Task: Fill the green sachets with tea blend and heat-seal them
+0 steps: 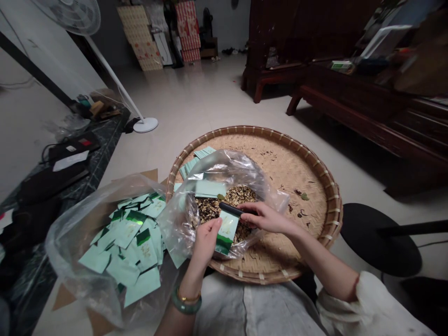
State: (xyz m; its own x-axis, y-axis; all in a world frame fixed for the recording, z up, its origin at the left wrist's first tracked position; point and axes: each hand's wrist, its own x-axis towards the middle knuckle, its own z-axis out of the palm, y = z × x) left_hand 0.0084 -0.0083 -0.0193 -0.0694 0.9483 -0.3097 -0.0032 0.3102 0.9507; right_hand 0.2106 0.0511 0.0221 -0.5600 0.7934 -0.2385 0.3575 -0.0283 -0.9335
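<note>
My left hand (207,239) pinches a small mint-green paper packet (228,229) with a dark green band at its lower end. In my right hand (261,216) is a slim black bar-shaped tool (230,208), lying across the packet's upper edge. Both hands are over an open clear plastic bag (233,163). Dried, chopped brown-and-cream plant pieces (245,193) fill that bag, and a stack of flat mint-green packets (210,188) rests on them. The bag stands in a round woven bamboo tray (297,186). Whether the held packet contains anything cannot be seen.
On the left, a large clear bag (66,238) holds many loose green packets (129,233). More packets (191,165) lie at the tray's far left. A black round stand base (380,238) is at right, a white fan (145,124) beyond, and dark wooden furniture (350,112) behind.
</note>
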